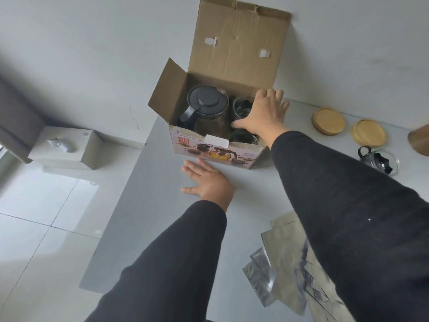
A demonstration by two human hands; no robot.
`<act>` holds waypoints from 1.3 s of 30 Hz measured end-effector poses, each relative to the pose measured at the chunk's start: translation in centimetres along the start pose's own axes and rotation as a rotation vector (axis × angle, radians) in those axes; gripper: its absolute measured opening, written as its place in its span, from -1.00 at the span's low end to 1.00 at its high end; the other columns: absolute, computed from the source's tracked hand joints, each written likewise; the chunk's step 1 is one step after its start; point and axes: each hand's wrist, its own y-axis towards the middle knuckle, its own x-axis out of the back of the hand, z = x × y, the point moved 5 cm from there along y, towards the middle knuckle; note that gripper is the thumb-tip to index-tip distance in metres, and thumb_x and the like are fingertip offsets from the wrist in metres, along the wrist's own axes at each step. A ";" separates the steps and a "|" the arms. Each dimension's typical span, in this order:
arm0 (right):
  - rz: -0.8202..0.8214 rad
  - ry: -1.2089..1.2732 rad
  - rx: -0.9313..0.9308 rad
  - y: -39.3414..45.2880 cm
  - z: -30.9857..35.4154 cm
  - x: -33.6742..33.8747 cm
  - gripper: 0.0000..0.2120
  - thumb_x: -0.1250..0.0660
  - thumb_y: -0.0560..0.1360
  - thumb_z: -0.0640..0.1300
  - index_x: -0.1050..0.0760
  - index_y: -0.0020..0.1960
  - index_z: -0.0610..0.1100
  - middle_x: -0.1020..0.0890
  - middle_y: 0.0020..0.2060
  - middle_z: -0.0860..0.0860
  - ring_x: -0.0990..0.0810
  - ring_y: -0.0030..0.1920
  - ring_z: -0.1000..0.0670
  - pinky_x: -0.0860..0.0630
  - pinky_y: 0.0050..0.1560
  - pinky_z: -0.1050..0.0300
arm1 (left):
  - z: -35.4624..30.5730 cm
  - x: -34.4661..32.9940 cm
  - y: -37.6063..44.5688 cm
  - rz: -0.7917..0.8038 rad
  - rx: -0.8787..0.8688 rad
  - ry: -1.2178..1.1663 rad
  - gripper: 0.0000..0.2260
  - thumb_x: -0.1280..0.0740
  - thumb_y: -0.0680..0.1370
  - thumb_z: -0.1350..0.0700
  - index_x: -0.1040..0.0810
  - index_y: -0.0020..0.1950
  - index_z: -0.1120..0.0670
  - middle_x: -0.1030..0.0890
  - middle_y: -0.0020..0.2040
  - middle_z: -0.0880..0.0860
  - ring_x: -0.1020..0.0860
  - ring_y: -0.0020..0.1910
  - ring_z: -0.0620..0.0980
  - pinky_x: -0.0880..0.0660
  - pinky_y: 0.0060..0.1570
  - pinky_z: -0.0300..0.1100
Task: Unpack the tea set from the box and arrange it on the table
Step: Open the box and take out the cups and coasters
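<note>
An open cardboard box (pixel 216 152) with a printed tea-set picture stands at the far side of the grey table (pixel 162 217). Inside it sit a glass teapot with a black lid (pixel 205 101) and two glass cups (pixel 242 106), (pixel 242 137). My right hand (pixel 264 112) reaches over the box's right edge with fingers spread above the cups, holding nothing that I can see. My left hand (pixel 206 182) lies flat and open on the table just in front of the box.
Two round wooden coasters (pixel 328 121), (pixel 369 132) and a glass cup with a black handle (pixel 380 160) lie to the right of the box. Silver foil packets (pixel 285 270) are scattered at the near right. A white box (pixel 67 147) stands on the floor to the left.
</note>
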 end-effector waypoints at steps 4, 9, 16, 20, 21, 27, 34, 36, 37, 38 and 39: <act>-0.092 0.017 0.016 -0.3 0.0 0.6 -0.14 -0.46 0.16 0.36 -0.38 0.25 -0.16 -0.41 0.21 -0.11 -0.30 0.25 -0.16 -0.27 0.30 -0.10 | 0.0 0.0 -0.1 -0.004 -0.006 -0.020 0.01 -0.38 0.50 -0.08 0.38 0.51 0.20 0.34 0.50 0.30 0.29 0.50 0.28 -0.09 0.36 0.32; -0.228 0.174 0.066 -1.3 -0.9 2.1 -0.17 -0.49 0.13 0.33 -0.38 0.19 -0.16 -0.41 0.17 -0.09 -0.34 0.21 -0.12 -0.33 0.20 0.06 | 0.1 0.0 -0.3 -0.019 -0.015 -0.038 0.00 -0.38 0.50 -0.09 0.38 0.51 0.19 0.34 0.50 0.29 0.28 0.50 0.28 -0.07 0.37 0.32; -0.415 0.755 -0.060 -4.3 -5.5 4.8 -0.24 -0.58 0.16 0.10 -0.29 0.17 -0.20 -0.47 0.09 -0.06 -0.46 0.00 0.04 -0.33 -0.16 0.48 | 0.2 0.1 -0.9 -0.065 -0.013 -0.084 0.03 -0.40 0.46 -0.14 0.32 0.54 0.16 0.30 0.52 0.25 0.26 0.52 0.22 -0.06 0.38 0.31; -0.436 0.859 -0.181 -5.9 -9.5 4.6 -0.24 -0.57 0.17 0.05 -0.27 0.20 -0.18 -0.50 0.09 -0.04 -0.51 0.04 0.00 -0.42 0.01 0.32 | 0.0 -0.9 -2.1 -0.099 -0.011 -0.151 0.02 -0.39 0.45 -0.19 0.27 0.55 0.16 0.29 0.53 0.24 0.25 0.52 0.22 0.00 0.41 0.27; -0.431 0.864 -0.197 -6.4 -10.5 4.2 -0.24 -0.57 0.17 0.03 -0.27 0.20 -0.18 -0.50 0.09 -0.04 -0.50 0.05 0.00 -0.43 0.03 0.29 | -0.3 -1.4 -2.5 -0.104 -0.010 -0.166 0.03 -0.38 0.44 -0.22 0.27 0.55 0.17 0.29 0.53 0.25 0.26 0.52 0.22 0.02 0.42 0.25; -0.394 0.908 -0.323 -9.4 -17.0 0.1 -0.27 -0.59 0.14 0.05 -0.35 0.19 -0.09 -0.56 0.07 0.02 -0.56 0.05 0.01 -0.50 0.12 0.16 | -5.0 -4.3 -5.4 -0.064 -0.038 -0.236 0.07 -0.37 0.42 -0.27 0.29 0.55 0.18 0.31 0.52 0.27 0.27 0.52 0.23 0.04 0.44 0.22; -0.347 0.957 -0.398 -9.2 -22.0 -4.0 -0.26 -0.62 0.12 0.03 -0.37 0.19 -0.06 -0.58 0.07 0.04 -0.57 0.04 0.04 -0.50 0.16 0.14 | -7.3 -5.9 -5.2 -0.087 0.028 -0.167 0.13 -0.42 0.37 -0.27 0.32 0.54 0.16 0.32 0.51 0.28 0.28 0.51 0.25 0.05 0.42 0.26; -0.326 0.957 -0.407 -8.8 -22.7 -5.2 -0.25 -0.62 0.12 0.03 -0.36 0.21 -0.07 -0.58 0.08 0.03 -0.57 0.05 0.03 -0.50 0.17 0.13 | -7.5 -5.7 -5.0 -0.084 0.043 -0.147 0.13 -0.43 0.37 -0.25 0.32 0.54 0.14 0.32 0.51 0.28 0.28 0.51 0.25 0.04 0.42 0.26; -0.312 0.956 -0.410 -8.5 -23.0 -5.7 -0.24 -0.62 0.13 0.04 -0.36 0.22 -0.07 -0.58 0.09 0.03 -0.57 0.05 0.03 -0.50 0.17 0.13 | -7.6 -5.6 -5.0 -0.082 0.051 -0.140 0.13 -0.44 0.37 -0.24 0.33 0.54 0.14 0.32 0.51 0.28 0.27 0.51 0.25 0.03 0.42 0.26; -0.298 0.956 -0.414 -8.2 -23.3 -6.3 -0.24 -0.61 0.13 0.04 -0.36 0.23 -0.07 -0.58 0.09 0.02 -0.57 0.06 0.02 -0.49 0.17 0.14 | -7.6 -5.5 -4.9 -0.081 0.060 -0.135 0.13 -0.44 0.37 -0.23 0.33 0.54 0.14 0.32 0.51 0.28 0.27 0.51 0.25 0.03 0.42 0.25; -0.285 0.956 -0.420 -8.0 -23.5 -6.8 -0.23 -0.61 0.13 0.05 -0.36 0.23 -0.07 -0.58 0.08 0.01 -0.57 0.05 0.01 -0.49 0.16 0.15 | -7.7 -5.5 -4.8 -0.079 0.067 -0.132 0.13 -0.44 0.37 -0.22 0.33 0.54 0.13 0.33 0.51 0.28 0.27 0.51 0.25 0.03 0.42 0.25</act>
